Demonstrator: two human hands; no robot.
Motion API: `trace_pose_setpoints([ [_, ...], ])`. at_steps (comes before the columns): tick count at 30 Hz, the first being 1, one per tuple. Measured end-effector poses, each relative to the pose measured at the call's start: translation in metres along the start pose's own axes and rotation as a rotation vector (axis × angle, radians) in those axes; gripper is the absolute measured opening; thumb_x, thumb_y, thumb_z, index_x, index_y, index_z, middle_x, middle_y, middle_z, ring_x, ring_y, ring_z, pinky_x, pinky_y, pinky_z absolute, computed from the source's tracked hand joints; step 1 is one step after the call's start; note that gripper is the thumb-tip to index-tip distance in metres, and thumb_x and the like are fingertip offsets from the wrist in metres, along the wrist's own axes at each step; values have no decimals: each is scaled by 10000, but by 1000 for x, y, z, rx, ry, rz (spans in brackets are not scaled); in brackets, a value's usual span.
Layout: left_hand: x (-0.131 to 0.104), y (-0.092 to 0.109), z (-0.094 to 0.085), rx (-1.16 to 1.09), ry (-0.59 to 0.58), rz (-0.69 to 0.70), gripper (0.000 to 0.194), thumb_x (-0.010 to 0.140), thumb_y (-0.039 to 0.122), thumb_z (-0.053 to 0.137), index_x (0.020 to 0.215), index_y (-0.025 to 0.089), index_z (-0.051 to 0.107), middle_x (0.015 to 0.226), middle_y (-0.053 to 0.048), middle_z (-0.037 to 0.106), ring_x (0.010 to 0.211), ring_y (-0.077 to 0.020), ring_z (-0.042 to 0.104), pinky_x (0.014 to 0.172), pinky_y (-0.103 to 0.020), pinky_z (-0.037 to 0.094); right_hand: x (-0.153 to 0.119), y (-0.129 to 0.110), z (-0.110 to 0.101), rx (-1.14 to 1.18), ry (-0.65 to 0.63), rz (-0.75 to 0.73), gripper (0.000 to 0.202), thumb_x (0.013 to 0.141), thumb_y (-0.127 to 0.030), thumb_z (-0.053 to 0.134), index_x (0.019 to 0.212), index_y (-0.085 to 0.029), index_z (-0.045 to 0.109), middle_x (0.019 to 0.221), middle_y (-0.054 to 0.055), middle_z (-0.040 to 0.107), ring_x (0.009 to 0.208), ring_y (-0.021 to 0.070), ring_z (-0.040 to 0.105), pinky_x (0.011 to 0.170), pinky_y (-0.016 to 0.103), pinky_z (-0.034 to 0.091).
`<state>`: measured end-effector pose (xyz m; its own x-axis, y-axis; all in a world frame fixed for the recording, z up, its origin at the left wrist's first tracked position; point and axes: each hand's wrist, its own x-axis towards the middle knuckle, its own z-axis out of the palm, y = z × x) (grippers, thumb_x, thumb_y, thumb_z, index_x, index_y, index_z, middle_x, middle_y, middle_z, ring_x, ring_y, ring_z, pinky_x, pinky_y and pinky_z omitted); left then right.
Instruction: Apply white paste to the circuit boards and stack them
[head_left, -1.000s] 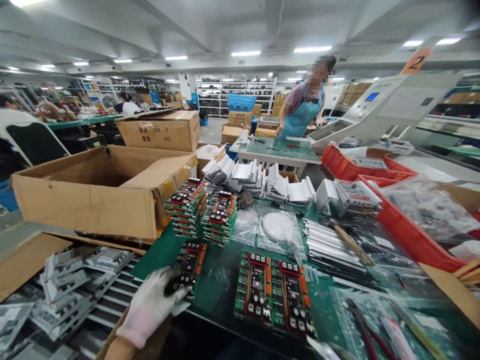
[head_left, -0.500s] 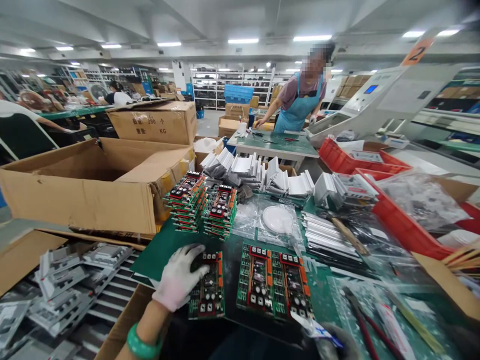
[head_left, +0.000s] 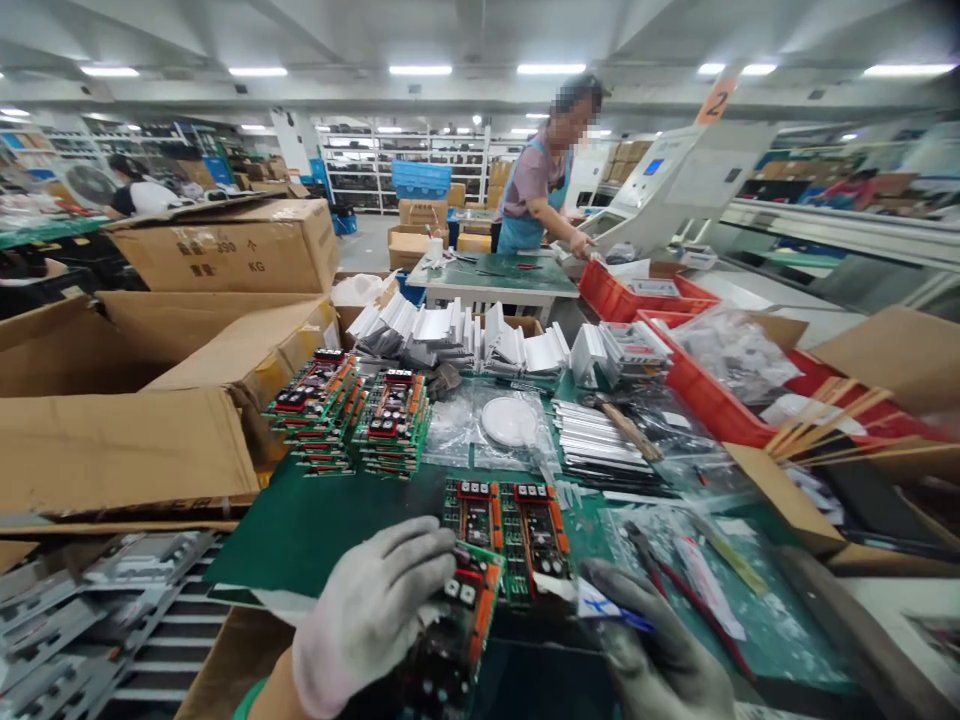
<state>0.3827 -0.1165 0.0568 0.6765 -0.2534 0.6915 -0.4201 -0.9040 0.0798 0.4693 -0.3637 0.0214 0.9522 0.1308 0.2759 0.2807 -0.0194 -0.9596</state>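
Closed around the left side of a circuit board [head_left: 480,600], my white-gloved left hand [head_left: 375,610] holds it raised and tilted near the table's front edge. My right hand [head_left: 660,640], in a grey glove, grips a flat white piece with blue marks [head_left: 596,602]; its pale tip points left, and its exact kind is unclear. Two more circuit boards [head_left: 536,530] lie side by side on the green mat, partly hidden by the held one. Behind them stand two stacks of circuit boards [head_left: 394,420] and a round white dish [head_left: 510,422] on clear plastic.
Pliers [head_left: 679,590] with red handles lie on plastic at right. White metal profiles [head_left: 450,335] line the table's back, and thin strips [head_left: 600,440] lie near a hammer. Red bins [head_left: 705,370] flank the right, a large carton [head_left: 127,440] the left. A co-worker stands beyond.
My left hand has picked the single circuit board up off the mat and tilted it, moving right. The right hand has come further into view with the white piece. The view has turned right.
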Motion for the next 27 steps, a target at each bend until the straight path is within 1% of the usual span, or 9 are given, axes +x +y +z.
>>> trace_pose_setpoints([
  [2,14,14,8,-54,-31,76,212,1013,296,430,1058,159,585,995,-74,727,1080,-176,649,942,-288,563,2,-4,2,37,-13,-90,182,852,-441,680,900,-276,741,969,51,719,905,228,688,757,302,574],
  [4,21,22,15,-74,-54,129,219,1021,277,404,1027,154,586,986,-67,729,1060,-178,657,931,-294,570,4,-6,0,4,-35,-198,130,878,-407,667,917,-293,718,943,31,707,864,193,688,723,270,575],
  [8,26,26,25,-68,-85,178,231,1026,236,382,958,157,588,984,-43,733,1010,-182,675,903,-297,585,8,-7,-13,-153,-143,-467,139,954,-374,571,1006,-286,666,937,33,689,823,168,695,669,245,580],
  [10,25,25,28,-70,-101,196,219,1023,212,387,965,162,592,1005,-35,731,1025,-188,673,916,-312,582,10,-9,-17,-198,-189,-551,158,980,-368,526,1024,-273,644,915,37,675,794,161,693,652,243,580],
  [15,21,25,33,-111,-125,210,169,1001,166,428,1020,165,596,1054,-53,721,1101,-202,644,978,-356,554,16,-16,-16,-263,-212,-632,140,994,-342,503,1007,-261,617,856,28,656,745,147,678,639,242,575],
  [20,20,25,36,-125,-128,206,169,994,148,422,1028,156,588,1040,-65,721,1110,-208,641,968,-360,559,19,-18,-16,-336,-207,-733,138,993,-317,501,982,-239,614,815,29,659,716,148,670,625,252,568],
  [22,21,25,36,-121,-126,202,166,995,155,424,1013,156,589,1039,-66,723,1102,-210,646,960,-358,564,19,-19,-16,-355,-203,-735,147,998,-327,491,972,-241,607,801,27,658,695,145,668,610,251,564],
  [27,26,23,36,-116,-121,192,196,1013,210,404,1045,164,591,1016,-76,726,1096,-193,651,954,-338,566,17,-17,-13,-356,-176,-666,150,992,-353,508,935,-245,596,758,10,639,626,131,647,551,233,544],
])
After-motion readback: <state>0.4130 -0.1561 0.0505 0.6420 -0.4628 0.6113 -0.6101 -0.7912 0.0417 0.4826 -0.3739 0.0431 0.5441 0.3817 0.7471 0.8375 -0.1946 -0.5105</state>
